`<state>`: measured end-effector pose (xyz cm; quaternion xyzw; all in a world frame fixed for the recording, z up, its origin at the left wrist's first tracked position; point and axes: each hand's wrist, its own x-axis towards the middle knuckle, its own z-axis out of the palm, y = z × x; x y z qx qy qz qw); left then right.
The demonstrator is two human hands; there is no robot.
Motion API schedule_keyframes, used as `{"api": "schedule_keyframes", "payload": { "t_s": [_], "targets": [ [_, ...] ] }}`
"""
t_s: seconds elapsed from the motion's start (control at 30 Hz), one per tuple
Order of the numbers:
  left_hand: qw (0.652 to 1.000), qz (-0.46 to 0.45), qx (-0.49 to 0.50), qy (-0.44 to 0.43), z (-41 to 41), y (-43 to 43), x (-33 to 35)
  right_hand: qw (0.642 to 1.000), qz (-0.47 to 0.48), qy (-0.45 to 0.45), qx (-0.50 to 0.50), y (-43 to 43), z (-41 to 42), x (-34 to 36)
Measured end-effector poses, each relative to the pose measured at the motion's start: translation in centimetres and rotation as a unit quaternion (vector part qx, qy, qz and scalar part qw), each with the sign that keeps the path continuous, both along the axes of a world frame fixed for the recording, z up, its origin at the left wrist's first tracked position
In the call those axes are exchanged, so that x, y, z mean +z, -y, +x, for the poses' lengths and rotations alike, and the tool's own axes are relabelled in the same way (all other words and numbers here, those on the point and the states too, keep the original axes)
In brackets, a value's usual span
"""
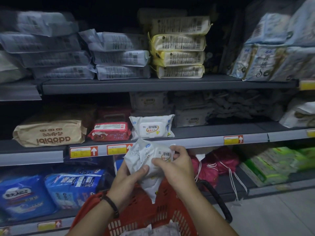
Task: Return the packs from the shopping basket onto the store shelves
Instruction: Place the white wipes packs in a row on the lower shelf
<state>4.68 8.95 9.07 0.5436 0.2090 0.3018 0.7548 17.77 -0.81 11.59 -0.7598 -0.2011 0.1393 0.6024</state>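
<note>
Head view: I see left hand (129,178) and right hand (177,166) both gripping a white wipes pack (144,157) over the basket (144,215), presumably bound for the matching shelf pack (152,127) at twelve o'clock

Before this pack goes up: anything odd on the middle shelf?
Yes. The brown pack and the red pack beside it lie with print upside down; the grey packs further right sit in a jumbled heap.
</note>
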Motion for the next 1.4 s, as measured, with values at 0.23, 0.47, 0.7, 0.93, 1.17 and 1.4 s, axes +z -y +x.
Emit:
{"api": "schedule_keyframes", "payload": {
  "t_s": [0.23,0.47,0.7,0.93,1.17,1.4],
  "targets": [
    [0.994,-0.090,-0.053,-0.012,2.6,1.1,1.5,0.994,-0.012,0.103,-0.025,2.2,2.3,2.1],
    [0.995,-0.050,0.056,-0.065,8.8,2.2,2.6,0.976,-0.021,0.172,-0.131,2.0,11.2,3.5],
    [0.985,-0.007,0.142,-0.095,9.8,0.9,1.7,0.956,-0.029,0.237,-0.170,0.1,17.9,2.1],
    [0.987,-0.034,0.140,-0.067,10.3,1.5,3.1,0.948,-0.052,0.260,-0.173,-3.3,19.6,0.4],
    [0.991,-0.057,0.121,-0.031,11.2,3.1,3.9,0.971,-0.025,0.210,-0.114,-0.8,22.0,1.8],
    [0.985,-0.134,0.103,0.043,15.3,5.2,5.0,1.000,0.018,0.014,0.020,5.9,23.1,3.9]
  ]
}}
